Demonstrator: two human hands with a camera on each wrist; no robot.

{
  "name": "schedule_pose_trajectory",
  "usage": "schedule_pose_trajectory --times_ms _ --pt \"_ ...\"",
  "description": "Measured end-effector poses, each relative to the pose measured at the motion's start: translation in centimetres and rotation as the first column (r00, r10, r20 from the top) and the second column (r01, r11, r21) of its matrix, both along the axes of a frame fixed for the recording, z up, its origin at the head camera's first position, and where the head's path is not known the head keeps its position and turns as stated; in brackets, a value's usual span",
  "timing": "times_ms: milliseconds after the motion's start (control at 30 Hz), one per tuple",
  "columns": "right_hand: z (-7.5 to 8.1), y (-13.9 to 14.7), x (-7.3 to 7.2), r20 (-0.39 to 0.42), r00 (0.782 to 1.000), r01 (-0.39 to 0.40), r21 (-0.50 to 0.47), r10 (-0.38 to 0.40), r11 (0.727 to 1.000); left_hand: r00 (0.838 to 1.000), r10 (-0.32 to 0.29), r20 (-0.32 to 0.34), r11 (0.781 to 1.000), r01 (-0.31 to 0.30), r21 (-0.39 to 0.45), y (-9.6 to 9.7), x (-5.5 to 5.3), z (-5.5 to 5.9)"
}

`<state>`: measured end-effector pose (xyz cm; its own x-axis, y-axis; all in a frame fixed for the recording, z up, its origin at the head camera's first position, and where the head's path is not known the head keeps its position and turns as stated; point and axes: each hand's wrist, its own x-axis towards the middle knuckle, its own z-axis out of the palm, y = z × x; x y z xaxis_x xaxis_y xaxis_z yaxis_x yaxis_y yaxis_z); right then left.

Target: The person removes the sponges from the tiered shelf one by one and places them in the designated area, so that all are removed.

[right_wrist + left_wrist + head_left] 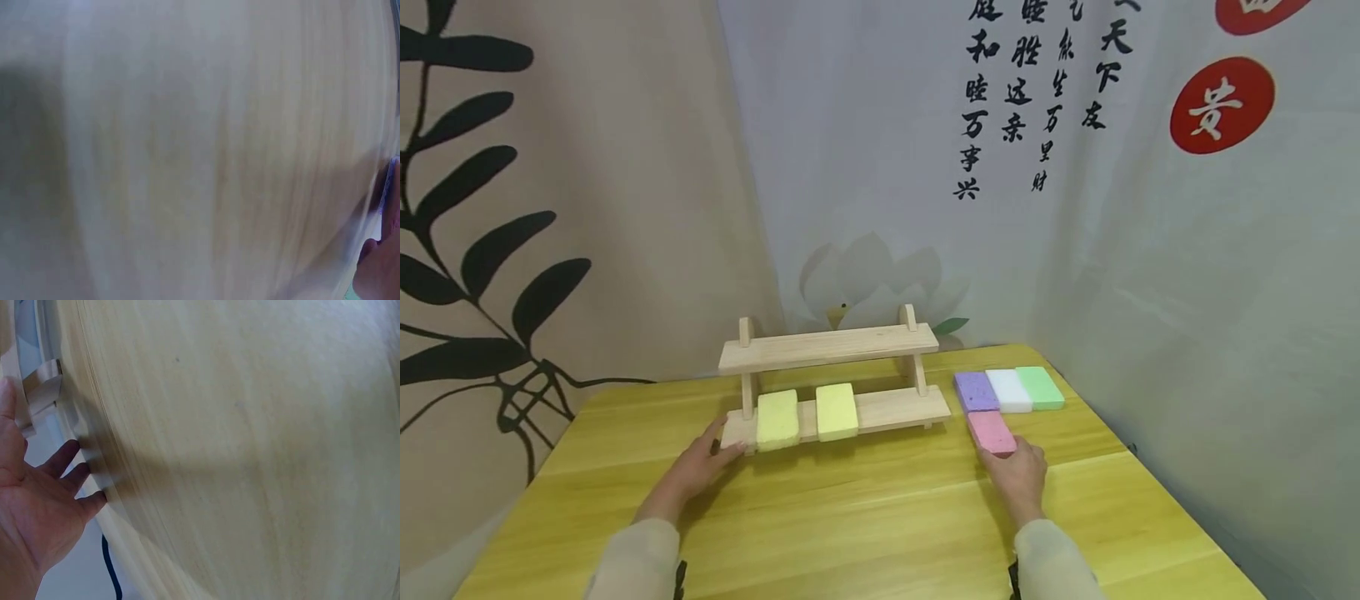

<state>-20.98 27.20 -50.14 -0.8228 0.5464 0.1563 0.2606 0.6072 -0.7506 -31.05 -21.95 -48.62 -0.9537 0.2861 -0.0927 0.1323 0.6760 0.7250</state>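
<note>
A small two-tier wooden rack (831,348) stands on the table. Two pale yellow sponges (778,420) lean side by side on its lower board. My left hand (703,463) is at the left end of that board, thumb against the wood; the left wrist view has its fingers (75,478) spread and nearly straight. To the right of the rack, my right hand (1019,477) pinches the near end of a pink sponge (991,432). Purple (976,392), white (1009,391) and green (1040,387) sponges lie in a row just behind it.
The yellow wood-grain table (850,525) narrows towards the back, where a printed cloth (880,167) hangs close behind the rack. Its right edge runs diagonally past the green sponge. A dark cable (111,569) hangs beyond the table edge in the left wrist view.
</note>
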Motion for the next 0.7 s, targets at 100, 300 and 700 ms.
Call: schedule_pose_trajectory --times_ms 100,300,700 --pt "-0.4 0.2 0.0 0.028 1.000 -0.005 -0.001 0.005 1.000 1.000 0.006 0.004 1.000 -0.006 0.006 0.0 0.2 -0.1" --pt "-0.5 0.7 0.5 0.076 0.997 -0.027 0.021 0.025 0.999 1.000 0.009 -0.002 1.000 -0.009 0.017 0.8 0.4 -0.3" --pt "1.1 -0.6 -0.9 0.065 0.995 -0.073 0.026 0.071 0.997 0.999 0.036 -0.003 0.999 -0.036 0.018 0.1 0.5 0.0"
